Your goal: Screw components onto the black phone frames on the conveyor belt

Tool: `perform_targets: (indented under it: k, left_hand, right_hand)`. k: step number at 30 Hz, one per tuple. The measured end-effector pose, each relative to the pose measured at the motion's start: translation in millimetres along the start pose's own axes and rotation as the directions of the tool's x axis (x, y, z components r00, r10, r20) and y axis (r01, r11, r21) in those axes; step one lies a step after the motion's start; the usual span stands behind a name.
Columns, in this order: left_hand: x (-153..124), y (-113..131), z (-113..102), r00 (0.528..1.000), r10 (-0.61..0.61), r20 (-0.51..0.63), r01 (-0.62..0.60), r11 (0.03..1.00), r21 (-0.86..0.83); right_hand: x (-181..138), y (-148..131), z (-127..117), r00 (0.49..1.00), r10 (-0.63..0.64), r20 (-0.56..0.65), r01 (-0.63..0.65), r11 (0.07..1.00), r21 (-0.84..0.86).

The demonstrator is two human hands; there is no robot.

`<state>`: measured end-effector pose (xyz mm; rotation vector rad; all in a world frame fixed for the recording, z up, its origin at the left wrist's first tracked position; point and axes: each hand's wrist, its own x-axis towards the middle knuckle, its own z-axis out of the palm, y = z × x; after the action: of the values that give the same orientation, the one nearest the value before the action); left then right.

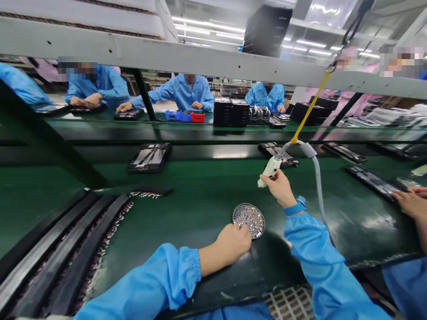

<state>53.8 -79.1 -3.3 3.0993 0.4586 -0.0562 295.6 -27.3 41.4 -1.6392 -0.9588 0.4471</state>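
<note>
A pale electric screwdriver (pixel 270 170) hangs by its grey cable from a yellow cord; my right hand (pixel 280 188) is closed around its body, with the tip pointing down to the left. My left hand (pixel 232 242) has its fingers curled at the near rim of a round screw tray (pixel 244 209), a perforated dish full of small shiny pieces. Whether those fingers also pinch a single piece is hidden. Both hands are over the green work surface (pixel 187 209).
Black strips (pixel 76 240) with ragged edges lie at left. Flat black device housings (pixel 150 157) rest along the far side. A co-worker's hands (pixel 412 202) touch a long housing (pixel 370 180) at right. A green post (pixel 50 120) and grey shelf beam (pixel 200 58) cross the view.
</note>
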Motion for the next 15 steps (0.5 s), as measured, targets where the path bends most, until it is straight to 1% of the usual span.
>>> perform_targets:
  k: [6,9,11,13,14,15]
  left_hand:
    - [-4,1,-6,1.000,0.016,-0.006,-0.016,1.000,0.003]
    - [-9,-1,-19,0.998,0.001,-0.057,-0.001,1.000,0.005]
    - [-18,-8,-37,0.993,-0.039,-0.108,0.040,0.999,0.008]
    - [-34,-21,-64,0.980,-0.104,-0.168,0.109,0.994,0.016]
    - [-46,-30,-79,0.961,-0.135,-0.239,0.144,0.989,0.019]
    - [-60,-38,-95,0.928,-0.165,-0.334,0.180,0.984,0.014]
  right_hand:
    - [-4,-2,0,0.999,-0.039,-0.029,0.036,0.994,-0.100]
    - [-17,-9,-1,0.994,-0.062,-0.085,0.049,0.988,-0.146]
    - [-35,-16,-6,0.987,-0.100,-0.124,0.082,0.986,-0.145]
    - [-59,-25,-15,0.980,-0.147,-0.136,0.137,0.987,-0.081]
    - [-70,-29,-21,0.978,-0.168,-0.124,0.167,0.986,-0.017]
    - [-80,-33,-27,0.977,-0.189,-0.097,0.194,0.980,0.044]
